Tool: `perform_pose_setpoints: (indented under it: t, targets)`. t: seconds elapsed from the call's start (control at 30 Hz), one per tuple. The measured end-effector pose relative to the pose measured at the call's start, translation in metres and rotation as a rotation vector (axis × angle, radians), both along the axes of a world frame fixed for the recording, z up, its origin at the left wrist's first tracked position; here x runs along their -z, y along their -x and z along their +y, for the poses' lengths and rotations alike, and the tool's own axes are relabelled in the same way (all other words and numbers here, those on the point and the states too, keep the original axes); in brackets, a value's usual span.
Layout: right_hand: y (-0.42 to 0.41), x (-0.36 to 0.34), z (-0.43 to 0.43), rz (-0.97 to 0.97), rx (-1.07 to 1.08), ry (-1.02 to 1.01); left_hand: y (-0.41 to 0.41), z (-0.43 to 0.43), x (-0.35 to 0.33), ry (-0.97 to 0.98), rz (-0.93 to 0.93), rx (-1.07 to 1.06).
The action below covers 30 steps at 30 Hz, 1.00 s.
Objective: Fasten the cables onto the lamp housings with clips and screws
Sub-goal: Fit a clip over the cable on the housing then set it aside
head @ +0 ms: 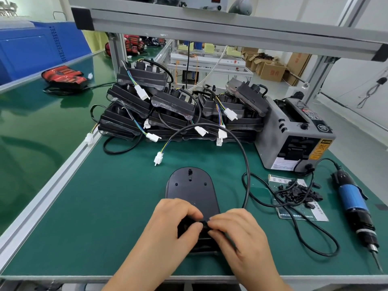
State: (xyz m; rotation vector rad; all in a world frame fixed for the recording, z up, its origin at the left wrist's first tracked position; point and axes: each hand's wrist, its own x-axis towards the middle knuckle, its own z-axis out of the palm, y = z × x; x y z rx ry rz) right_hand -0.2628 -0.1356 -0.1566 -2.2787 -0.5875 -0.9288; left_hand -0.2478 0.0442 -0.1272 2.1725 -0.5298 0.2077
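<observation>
A black oval lamp housing (190, 186) lies flat on the green mat in front of me. Its black cable (245, 156) loops up and left to a white connector (158, 159). My left hand (174, 223) grips the near end of the housing with curled fingers. My right hand (237, 229) pinches a small black clip (204, 224) against the cable at that end. What lies under my fingers is hidden. A pile of loose black clips (298, 192) sits on a plastic bag to the right. A blue electric screwdriver (354, 208) lies at the far right.
Several stacked lamp housings (180, 106) with cables and white connectors fill the back of the mat. A grey tape dispenser (294, 133) stands at the back right. The screwdriver's cord (310, 234) loops across the mat. A red lamp (63, 77) lies on the conveyor at the left.
</observation>
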Motion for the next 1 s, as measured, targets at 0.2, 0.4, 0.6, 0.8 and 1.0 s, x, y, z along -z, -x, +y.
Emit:
perform_pose_setpoints:
  t: [0.2,0.4,0.6,0.8,1.0]
  targets:
    - [-0.001,-0.002,-0.004,0.028,-0.079,-0.062,0.005,-0.004,0.005,-0.098,0.011,0.048]
    - [-0.001,-0.001,-0.003,0.152,-0.124,-0.189,0.007,-0.001,0.000,-0.109,-0.003,0.068]
    - [0.000,-0.003,-0.005,0.440,-0.151,-0.323,0.005,0.005,0.002,-0.125,-0.186,0.099]
    - [-0.001,-0.011,-0.009,0.559,-0.107,-0.298,0.004,0.006,0.013,-0.088,-0.326,0.085]
    - [-0.001,-0.013,-0.009,0.489,-0.106,-0.247,0.003,0.005,0.019,-0.076,-0.362,0.103]
